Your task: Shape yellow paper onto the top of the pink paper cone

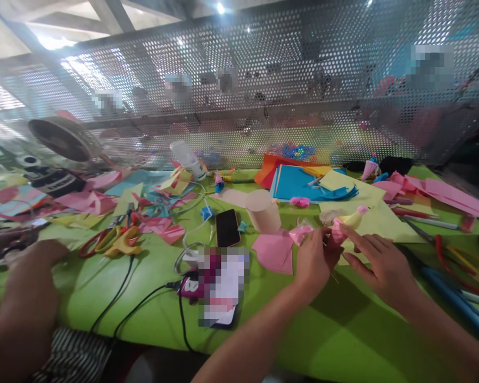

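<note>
A small paper craft (337, 232) with a pink checked body and a yellow, pink-tipped top is upright in my left hand (312, 261). My left fingers are closed round its lower part, which they partly hide. My right hand (383, 268) is beside it, index finger stretched to the pink body and thumb apart below. A clear wrapper with pink in it (301, 233) lies by my left knuckles. Left of my hands are a pink paper sheet (274, 252) and a pale paper roll (262, 211). Pale yellow paper (395, 223) lies behind my right hand.
Another person's arm (32, 298) rests at the left near scissors (122, 242) and paper scraps. A black phone (228, 229), cables and a purple power bank (191, 285) lie mid-table. Blue sheets (293, 183) lie behind. Red-handled scissors (447, 260) are at right. A perforated metal screen (243, 106) stands behind.
</note>
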`<state>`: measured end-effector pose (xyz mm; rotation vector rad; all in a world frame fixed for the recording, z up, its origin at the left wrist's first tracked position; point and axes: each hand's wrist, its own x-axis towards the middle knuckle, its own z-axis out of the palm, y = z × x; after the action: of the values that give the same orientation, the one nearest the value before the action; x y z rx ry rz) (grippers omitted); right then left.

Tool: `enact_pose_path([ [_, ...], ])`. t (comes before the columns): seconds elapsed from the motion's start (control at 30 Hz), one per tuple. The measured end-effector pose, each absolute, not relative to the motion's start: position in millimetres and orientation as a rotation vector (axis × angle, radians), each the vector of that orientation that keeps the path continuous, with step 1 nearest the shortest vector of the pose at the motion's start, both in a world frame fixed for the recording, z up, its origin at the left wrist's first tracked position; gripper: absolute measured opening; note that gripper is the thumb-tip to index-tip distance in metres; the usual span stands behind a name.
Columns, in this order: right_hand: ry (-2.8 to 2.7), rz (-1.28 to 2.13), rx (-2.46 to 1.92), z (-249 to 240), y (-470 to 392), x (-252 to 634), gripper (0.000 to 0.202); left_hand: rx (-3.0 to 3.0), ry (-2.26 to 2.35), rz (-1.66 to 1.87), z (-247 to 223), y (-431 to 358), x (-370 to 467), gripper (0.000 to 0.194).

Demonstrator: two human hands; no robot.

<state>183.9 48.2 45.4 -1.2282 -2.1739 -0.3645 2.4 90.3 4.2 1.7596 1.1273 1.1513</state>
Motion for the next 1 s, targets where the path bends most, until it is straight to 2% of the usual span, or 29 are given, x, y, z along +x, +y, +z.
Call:
enact_pose_path([
  [0.23,-2.178,-0.331,-1.195,49.4,47.6,181.9,0.067,1.783,1.156,1.139,6.6,90.6,3.0,0.024],
  [0.47,-2.182,-0.284,-1.204,49.2,45.0,184.1,0.067,1.765,1.103,1.171,8.1,91.5,2.9,0.024],
  [0.9,-2.186,-0.29,-1.182,45.5,46.4,184.5,0.064,1.628,1.025,1.163,9.1,92.8,1.7,0.032],
  [1.0,-2.18,-0.277,-1.176,44.0,46.6,185.1,0.064,1.469,0.882,1.157,7.9,95.5,2.5,0.04],
])
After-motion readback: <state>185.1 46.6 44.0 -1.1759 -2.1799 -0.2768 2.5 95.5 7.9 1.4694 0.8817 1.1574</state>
